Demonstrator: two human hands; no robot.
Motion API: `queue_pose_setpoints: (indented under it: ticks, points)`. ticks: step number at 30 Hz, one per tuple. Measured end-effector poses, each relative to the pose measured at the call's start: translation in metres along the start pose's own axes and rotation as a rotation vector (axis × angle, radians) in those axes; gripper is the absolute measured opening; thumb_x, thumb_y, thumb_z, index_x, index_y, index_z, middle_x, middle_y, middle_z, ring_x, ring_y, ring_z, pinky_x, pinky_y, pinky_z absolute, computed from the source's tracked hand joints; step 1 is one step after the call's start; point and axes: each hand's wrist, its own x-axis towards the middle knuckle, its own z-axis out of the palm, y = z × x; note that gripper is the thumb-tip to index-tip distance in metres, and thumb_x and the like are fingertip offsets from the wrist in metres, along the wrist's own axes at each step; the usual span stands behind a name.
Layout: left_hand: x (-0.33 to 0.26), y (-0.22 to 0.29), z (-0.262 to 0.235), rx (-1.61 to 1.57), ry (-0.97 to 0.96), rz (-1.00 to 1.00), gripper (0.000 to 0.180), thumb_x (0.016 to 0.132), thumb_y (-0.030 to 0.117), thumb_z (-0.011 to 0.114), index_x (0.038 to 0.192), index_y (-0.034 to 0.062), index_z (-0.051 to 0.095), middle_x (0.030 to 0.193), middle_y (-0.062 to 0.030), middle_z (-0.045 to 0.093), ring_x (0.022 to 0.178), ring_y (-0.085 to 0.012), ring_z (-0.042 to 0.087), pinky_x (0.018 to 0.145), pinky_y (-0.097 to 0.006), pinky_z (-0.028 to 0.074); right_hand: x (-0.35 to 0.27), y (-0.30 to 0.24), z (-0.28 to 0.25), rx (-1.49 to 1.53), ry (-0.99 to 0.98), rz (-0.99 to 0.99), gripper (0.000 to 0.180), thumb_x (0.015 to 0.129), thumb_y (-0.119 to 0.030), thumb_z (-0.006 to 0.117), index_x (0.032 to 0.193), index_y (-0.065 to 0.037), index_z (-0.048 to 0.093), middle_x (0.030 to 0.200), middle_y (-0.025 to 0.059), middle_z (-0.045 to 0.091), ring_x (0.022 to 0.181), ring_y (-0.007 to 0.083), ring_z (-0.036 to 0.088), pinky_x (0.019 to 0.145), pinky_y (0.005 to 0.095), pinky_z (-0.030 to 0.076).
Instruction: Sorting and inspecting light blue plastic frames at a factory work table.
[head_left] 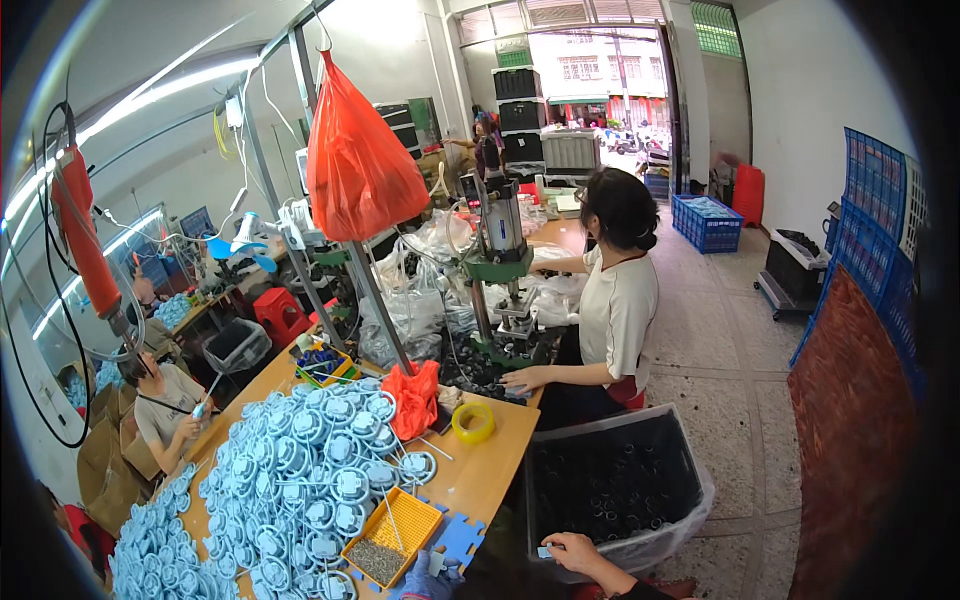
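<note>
Light-blue small piece: sat at lower right of centre, pinched in nearly closed right hand, beside black crate. At bottom centre, found left hand near yellow basket of screws; could not tell opening or hold. Saw light-blue ring-shaped parts heaped on tabletop, lower left.

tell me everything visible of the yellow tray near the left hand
The yellow tray is shallow and rectangular, apparently plastic, with a raised rim and a textured floor. It sits turned at an angle near the table's front edge. Small grey, metal-looking pieces gather at its nearer end, and a thin rod lies across it. Blue matting shows beside it. Whether the left hand touches it is unclear.
</note>
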Motion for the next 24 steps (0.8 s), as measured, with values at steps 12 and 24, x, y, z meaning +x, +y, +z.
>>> queue_pose_setpoints:
  ticks: [12,24]
  points:
    - [-0.106,0.35,0.222,1.026,-0.224,1.442,0.053,0.09,0.003,0.047,0.142,0.0029,0.034,0.074,-0.0071,0.053,0.062,-0.0132,0.051,0.054,-0.027,0.04,0.002,0.038,0.006,-0.14,0.008,-0.079,0.021,0.082,-0.021,0.059,0.099,-0.013,0.069,0.077,0.008,0.066,0.064,0.0199,0.065,0.066,0.0329,0.051]
    - [-0.204,0.534,0.481,1.834,0.402,1.497,0.078,0.084,0.022,0.054,0.148,0.0062,0.012,0.098,-0.0208,0.067,0.09,-0.0354,0.066,0.077,-0.049,0.049,-0.049,0.045,0.012,0.002,0.309,-0.272,0.019,0.086,-0.017,0.058,0.101,-0.007,0.066,0.083,0.0135,0.066,0.077,0.0268,0.065,0.069,0.035,0.05]
